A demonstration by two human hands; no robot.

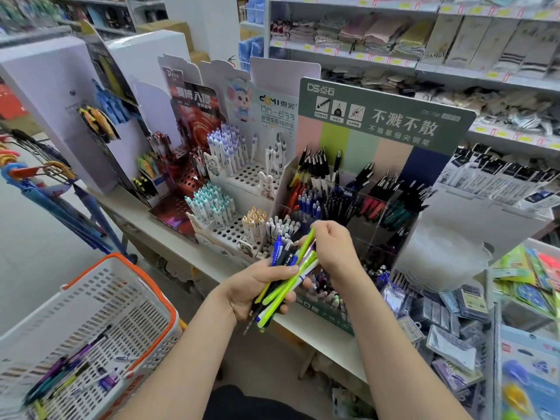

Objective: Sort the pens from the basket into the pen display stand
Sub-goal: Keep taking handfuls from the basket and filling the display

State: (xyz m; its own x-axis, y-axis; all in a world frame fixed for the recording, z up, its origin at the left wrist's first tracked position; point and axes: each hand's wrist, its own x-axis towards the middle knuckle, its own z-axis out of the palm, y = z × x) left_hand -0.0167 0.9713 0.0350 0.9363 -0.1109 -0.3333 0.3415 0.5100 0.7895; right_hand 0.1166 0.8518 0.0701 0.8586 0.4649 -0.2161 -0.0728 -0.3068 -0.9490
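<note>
My left hand (257, 287) grips a bundle of pens (283, 275), lime green, blue and black, held out in front of the display. My right hand (333, 247) pinches the top of one lime green pen (306, 247) in that bundle. Just behind the hands stands the pen display stand (385, 122) with a green header and clear compartments (357, 204) full of black, blue, red and green pens. The white basket with an orange rim (151, 286) sits at lower left, with several pens (78, 365) lying in its bottom.
Other pen displays with hole trays (239, 177) stand left of the green one on the white counter (169, 234). Packaged stationery (472, 313) fills the right side. Umbrellas (45, 189) hang at the far left. Shelves of socks (424, 40) run behind.
</note>
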